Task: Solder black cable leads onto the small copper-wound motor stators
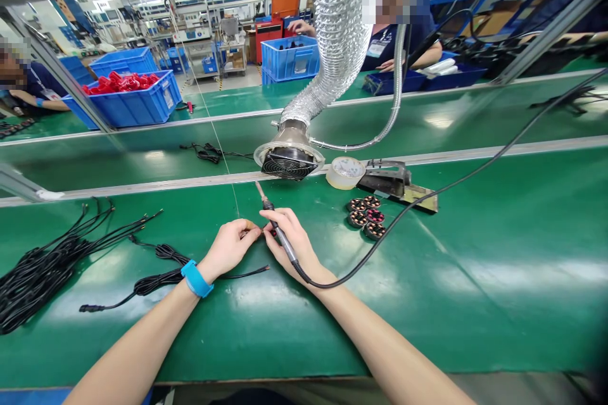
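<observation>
My right hand (297, 243) is closed round a soldering iron (282, 237), its tip pointing up and away. Thumb and fingers of that hand also pinch near a small dark and red part (272, 233), mostly hidden. My left hand (230, 248), with a blue band (197, 278) at the wrist, is closed in a pinch right beside it; what it grips is too small to make out. A thin pale strand (219, 142) hangs from above to behind my left hand. A coiled black cable (159, 280) with a plug lies by my left wrist.
Many black cables (47, 259) lie at the left. To the right are several small round parts (367, 216), a tape roll (346, 173) and a metal tool (399, 186). A fume duct fan (291, 164) hangs ahead. The iron's cord (427, 195) crosses rightwards. Co-workers sit beyond blue bins (142, 107).
</observation>
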